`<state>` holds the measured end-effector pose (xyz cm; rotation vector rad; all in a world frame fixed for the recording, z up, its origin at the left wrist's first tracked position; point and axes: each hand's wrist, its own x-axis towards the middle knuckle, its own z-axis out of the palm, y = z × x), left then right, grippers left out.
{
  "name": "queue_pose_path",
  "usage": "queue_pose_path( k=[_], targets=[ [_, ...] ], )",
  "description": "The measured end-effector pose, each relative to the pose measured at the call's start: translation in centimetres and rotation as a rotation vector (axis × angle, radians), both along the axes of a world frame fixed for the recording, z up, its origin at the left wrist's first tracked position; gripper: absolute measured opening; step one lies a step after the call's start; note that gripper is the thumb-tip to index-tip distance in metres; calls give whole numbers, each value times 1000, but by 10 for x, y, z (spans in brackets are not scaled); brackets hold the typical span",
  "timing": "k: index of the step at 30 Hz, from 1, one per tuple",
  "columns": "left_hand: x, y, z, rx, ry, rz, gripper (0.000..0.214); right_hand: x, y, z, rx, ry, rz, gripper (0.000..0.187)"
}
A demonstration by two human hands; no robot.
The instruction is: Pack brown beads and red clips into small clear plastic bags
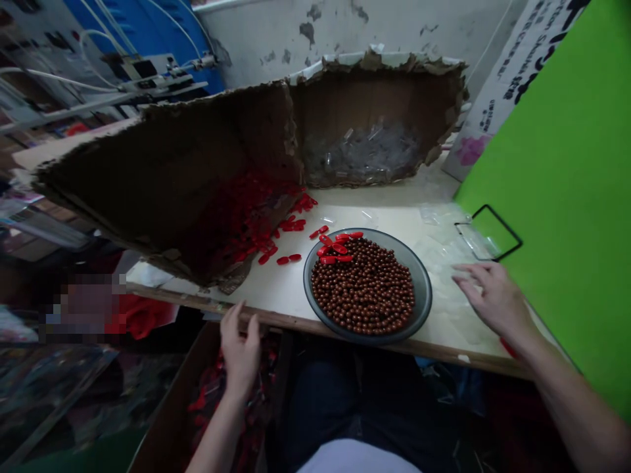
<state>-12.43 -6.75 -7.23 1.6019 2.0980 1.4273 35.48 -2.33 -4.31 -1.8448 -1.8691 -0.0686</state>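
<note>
A round grey dish (422, 281) at the table's front edge holds many small brown beads (367, 292) and a few red oblong pieces (335, 248) at its far rim. My right hand (493, 299) lies to the right of the dish, fingers spread flat on a heap of small clear plastic pieces (444, 263). My left hand (240, 348) hovers at the table's front edge, left of the dish, fingers loosely extended and empty, above a low box of red items (211, 387).
A torn cardboard box (172, 171) lies on its side at the left, spilling red pieces (261, 223) onto the table. A second torn box (374, 125) behind holds clear pieces. A green panel (566, 184) stands at the right. Machinery fills the far left.
</note>
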Motion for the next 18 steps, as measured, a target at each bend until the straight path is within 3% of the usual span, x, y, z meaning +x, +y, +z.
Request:
queue_pose_path(
  k=[2,4,6,8,11,13,18],
  targets=[
    [49,15,28,75,37,-174,38,-20,3,24,-47,57,17,35],
    [92,28,47,42,115,-385,40,-44,14,37,-108,82,217,31],
    [126,38,56,-84,261,-539,41,-66,32,41,-162,37,438,24],
    [146,44,58,-208,397,-586,42,-79,55,39,-199,-101,558,17],
    [156,47,56,-298,494,-570,40,-91,83,33,-247,-273,590,17],
    [155,47,55,-310,506,-575,38,-99,91,28,-281,-281,623,19],
    [152,47,55,-306,499,-585,36,-123,80,14,-347,-165,703,20]
  ],
)
